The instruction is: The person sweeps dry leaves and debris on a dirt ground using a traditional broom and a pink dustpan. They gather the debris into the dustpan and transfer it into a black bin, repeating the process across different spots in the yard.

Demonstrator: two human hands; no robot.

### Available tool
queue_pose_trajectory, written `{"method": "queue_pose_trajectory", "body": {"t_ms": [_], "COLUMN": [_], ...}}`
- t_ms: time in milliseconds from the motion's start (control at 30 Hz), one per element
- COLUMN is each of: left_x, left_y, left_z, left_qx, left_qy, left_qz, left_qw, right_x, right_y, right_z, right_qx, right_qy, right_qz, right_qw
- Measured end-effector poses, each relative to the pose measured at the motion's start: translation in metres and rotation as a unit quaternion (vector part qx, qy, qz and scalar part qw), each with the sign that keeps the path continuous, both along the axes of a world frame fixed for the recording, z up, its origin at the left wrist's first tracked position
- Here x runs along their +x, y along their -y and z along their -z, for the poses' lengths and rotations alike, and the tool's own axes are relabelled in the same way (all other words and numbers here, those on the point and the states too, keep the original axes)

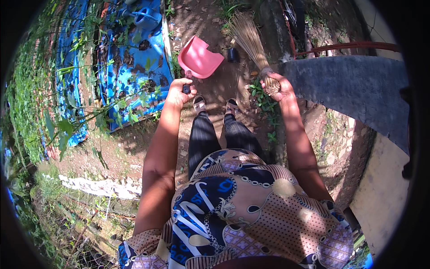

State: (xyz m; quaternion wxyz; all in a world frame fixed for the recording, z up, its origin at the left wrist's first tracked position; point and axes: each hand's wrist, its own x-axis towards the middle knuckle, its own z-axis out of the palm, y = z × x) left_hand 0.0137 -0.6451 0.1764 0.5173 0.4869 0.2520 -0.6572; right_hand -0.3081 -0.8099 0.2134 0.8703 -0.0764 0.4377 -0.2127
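Note:
My left hand [181,90] is closed around the dark handle of a pink plastic dustpan [200,59]. The pan has a broken-looking, notched front edge and lies beyond my feet in the view. My right hand [282,88] grips the bound end of a stick broom [250,39], whose thin bristles fan out up and to the left. Between the dustpan and the broom, a small black pot [232,54] is on the dirt ground. Whether the pan or the bristles touch the ground I cannot tell.
Blue sheeting [137,64] edges a bed on the left, with a blue watering can [147,18] on it. Leafy branches [100,114] reach in from the left. Small green plants [257,88] grow beside the path. A dark grey slab [349,90] stands at the right, beneath a red bar [352,46].

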Motion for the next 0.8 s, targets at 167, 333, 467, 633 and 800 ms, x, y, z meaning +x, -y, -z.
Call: {"method": "queue_pose_trajectory", "body": {"t_ms": [167, 333, 467, 633, 800], "left_x": [0.034, 0.065, 0.091, 0.096, 0.101], "left_y": [0.05, 0.103, 0.133, 0.162, 0.175], "left_z": [0.021, 0.065, 0.107, 0.15, 0.188], "left_qx": [0.045, 0.053, 0.07, 0.143, 0.127], "left_qy": [-0.028, 0.009, -0.071, -0.012, -0.071], "left_qz": [0.062, 0.131, 0.152, 0.179, 0.192], "left_qw": [0.997, 0.99, 0.983, 0.973, 0.971], "right_x": [0.014, 0.033, 0.048, 0.087, 0.132], "right_y": [0.0, -0.003, -0.009, -0.016, -0.038], "right_z": [0.009, 0.027, 0.081, 0.19, 0.221], "right_qx": [0.047, 0.002, -0.052, 0.07, -0.145], "right_qy": [-0.042, -0.076, -0.125, -0.259, -0.443], "right_qz": [0.092, 0.058, 0.05, 0.099, -0.227], "right_qw": [0.994, 0.995, 0.989, 0.958, 0.855]}}
